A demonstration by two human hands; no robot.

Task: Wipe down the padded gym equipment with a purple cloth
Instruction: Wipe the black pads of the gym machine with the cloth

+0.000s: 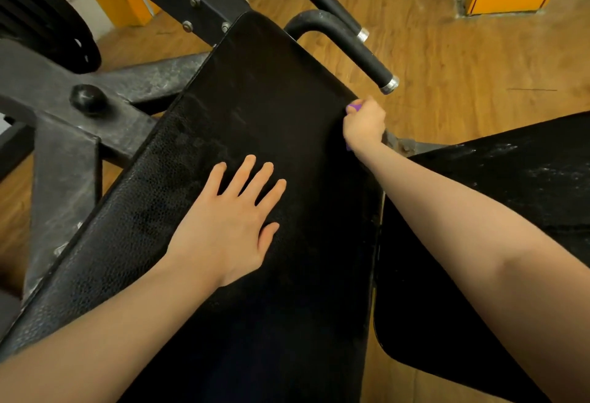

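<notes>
A long black padded backrest runs from the bottom of the view up toward the machine's frame. My left hand lies flat on its middle, fingers spread and straight. My right hand is at the pad's right edge, fingers curled round a purple cloth. Only small bits of the cloth show above and below the fist. A second black pad, the seat, lies to the right under my right forearm.
A black handle bar with a metal end cap sticks out just above my right hand. The grey steel frame and a black knob are on the left, weight plates at top left. Wooden floor and orange posts surround the machine.
</notes>
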